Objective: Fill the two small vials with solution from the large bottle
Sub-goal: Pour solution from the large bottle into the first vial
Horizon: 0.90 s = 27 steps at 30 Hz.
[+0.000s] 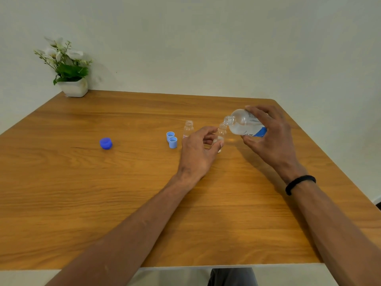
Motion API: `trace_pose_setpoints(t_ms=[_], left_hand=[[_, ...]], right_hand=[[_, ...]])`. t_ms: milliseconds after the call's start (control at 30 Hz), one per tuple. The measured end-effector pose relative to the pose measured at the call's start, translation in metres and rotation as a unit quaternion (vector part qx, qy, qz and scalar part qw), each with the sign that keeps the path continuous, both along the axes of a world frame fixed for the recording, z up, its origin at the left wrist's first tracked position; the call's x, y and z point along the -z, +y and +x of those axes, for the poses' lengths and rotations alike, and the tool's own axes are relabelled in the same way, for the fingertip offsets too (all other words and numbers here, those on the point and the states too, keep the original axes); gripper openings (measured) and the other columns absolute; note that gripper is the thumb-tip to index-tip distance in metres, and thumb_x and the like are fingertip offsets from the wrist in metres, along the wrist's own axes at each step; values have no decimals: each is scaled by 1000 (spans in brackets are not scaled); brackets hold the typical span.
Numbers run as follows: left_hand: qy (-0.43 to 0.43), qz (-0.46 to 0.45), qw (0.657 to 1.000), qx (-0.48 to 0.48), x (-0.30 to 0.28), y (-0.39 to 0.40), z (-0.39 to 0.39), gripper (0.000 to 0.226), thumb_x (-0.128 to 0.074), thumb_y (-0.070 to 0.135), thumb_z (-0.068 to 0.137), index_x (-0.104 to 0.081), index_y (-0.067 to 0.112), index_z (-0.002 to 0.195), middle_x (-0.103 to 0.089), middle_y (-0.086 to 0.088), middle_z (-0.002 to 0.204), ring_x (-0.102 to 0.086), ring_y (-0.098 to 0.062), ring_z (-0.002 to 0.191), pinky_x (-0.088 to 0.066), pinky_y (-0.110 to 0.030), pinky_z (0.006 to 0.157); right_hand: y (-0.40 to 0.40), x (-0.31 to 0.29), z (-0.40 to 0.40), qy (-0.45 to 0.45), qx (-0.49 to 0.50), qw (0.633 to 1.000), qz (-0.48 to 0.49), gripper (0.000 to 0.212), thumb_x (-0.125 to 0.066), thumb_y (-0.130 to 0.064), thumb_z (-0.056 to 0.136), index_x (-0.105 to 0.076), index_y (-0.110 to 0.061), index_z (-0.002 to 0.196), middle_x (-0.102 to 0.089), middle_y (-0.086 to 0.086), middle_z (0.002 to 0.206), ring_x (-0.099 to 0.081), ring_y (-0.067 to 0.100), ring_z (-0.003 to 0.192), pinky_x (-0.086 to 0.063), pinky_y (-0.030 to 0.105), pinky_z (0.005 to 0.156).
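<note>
My right hand (pixel 270 137) grips the large clear bottle (pixel 244 123) with a blue-and-white label, tipped leftward with its open neck over the mouth of a small clear vial (pixel 221 133). That vial stands on the wooden table (pixel 82 193), and my left hand (pixel 198 151) holds its lower part between thumb and fingers, hiding its base. A second small vial (pixel 188 129), uncapped, stands upright just left of my left hand. Two light blue vial caps (pixel 171 139) lie side by side to its left. A darker blue bottle cap (pixel 106 143) lies further left.
A white pot with white flowers and green leaves (pixel 72 79) stands at the table's far left corner against the wall. The table's right edge runs close behind my right hand. A black band is around my right wrist (pixel 300 183).
</note>
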<state>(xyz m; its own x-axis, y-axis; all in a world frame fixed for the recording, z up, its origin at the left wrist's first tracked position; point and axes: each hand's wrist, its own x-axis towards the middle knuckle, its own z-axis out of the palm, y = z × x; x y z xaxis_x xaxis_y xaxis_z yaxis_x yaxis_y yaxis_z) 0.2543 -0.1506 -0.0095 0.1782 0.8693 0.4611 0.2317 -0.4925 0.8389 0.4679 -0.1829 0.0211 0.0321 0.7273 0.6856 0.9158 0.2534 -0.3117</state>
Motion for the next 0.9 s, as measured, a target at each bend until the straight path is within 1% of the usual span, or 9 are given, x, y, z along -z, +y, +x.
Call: trace_pose_setpoints(t_ms=[233, 567, 733, 900], left_hand=[[-3, -1, 1000, -3, 0, 1, 0, 42, -80, 18, 91, -69, 12, 131, -73, 10, 101, -70, -1, 96, -50, -2, 75], [4, -2, 1000, -5, 0, 1, 1, 44, -80, 19, 91, -69, 13, 133, -73, 9, 105, -68, 4, 94, -50, -1, 75], [1, -1, 1000, -5, 1, 1, 0, 44, -80, 20, 92, -68, 13, 134, -76, 6, 108, -70, 0, 98, -53, -4, 77], [-2, -2, 1000, -3, 0, 0, 0, 43, -79, 21, 92, -68, 13, 133, -75, 7, 106, -70, 0, 97, -53, -5, 76]], right_hand=[[0, 0, 0, 1, 1, 1000, 1, 75, -90, -9, 76, -63, -16, 145, -60, 8, 138, -56, 28, 129, -54, 52, 105], [2, 3, 3, -2, 0, 1000, 3, 75, -90, -11, 76, -62, -17, 146, -60, 9, 138, -56, 30, 130, -53, 56, 105], [2, 2, 2, -1, 3, 1000, 0, 76, -90, -10, 76, -63, -16, 146, -60, 10, 139, -55, 30, 131, -52, 55, 107], [1, 2, 1, -4, 2, 1000, 2, 76, -91, -10, 76, -62, -17, 146, -59, 9, 139, -54, 29, 131, -52, 55, 108]])
